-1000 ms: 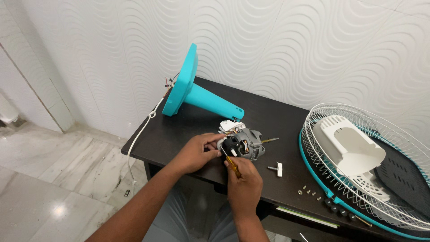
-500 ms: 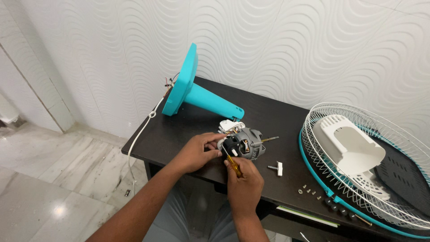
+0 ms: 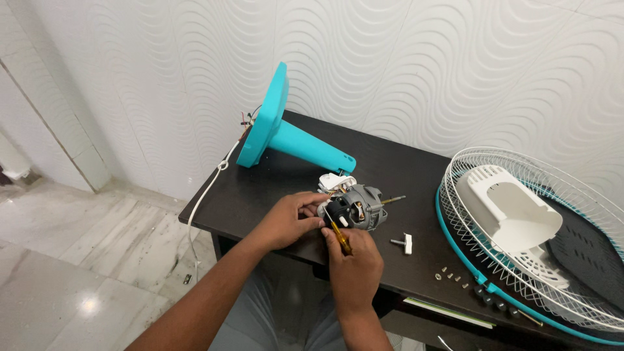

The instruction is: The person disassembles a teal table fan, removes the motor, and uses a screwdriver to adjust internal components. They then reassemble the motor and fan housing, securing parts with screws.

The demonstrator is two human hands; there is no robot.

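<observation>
- Behind everything, filling the upper frame, stands a white wall with a raised wave pattern (image 3: pixel 403 58); pale glossy floor tiles (image 3: pixel 78 260) occupy the lower left.
- Across the middle runs a dark brown wooden table (image 3: pixel 260 188), reaching from left of centre to the right edge.
- At frame centre, a grey metal fan motor with exposed copper windings (image 3: pixel 359 207) lies on its side on the table, its thin shaft pointing right.
- Left hand (image 3: pixel 288 221): fingers curled narrowly against the motor's left end, steadying it.
- Right hand (image 3: pixel 354 263): closed in a fist around a yellow-handled screwdriver (image 3: pixel 338 235), whose tip meets the motor's near face.
- Upper left of centre: a teal plastic fan stand with a round base (image 3: pixel 286 135) lies tipped over, its neck pointing towards the motor; a white power cord (image 3: pixel 208 188) drops from it over the table's left edge.
- Right side: a white wire fan guard with a teal rim (image 3: pixel 572 195) lies flat, holding a white plastic motor cover (image 3: pixel 507 211).
- Between motor and guard sits a small white knob piece (image 3: pixel 404 243); a row of small loose screws (image 3: pixel 454 278) lies near the guard's rim.
</observation>
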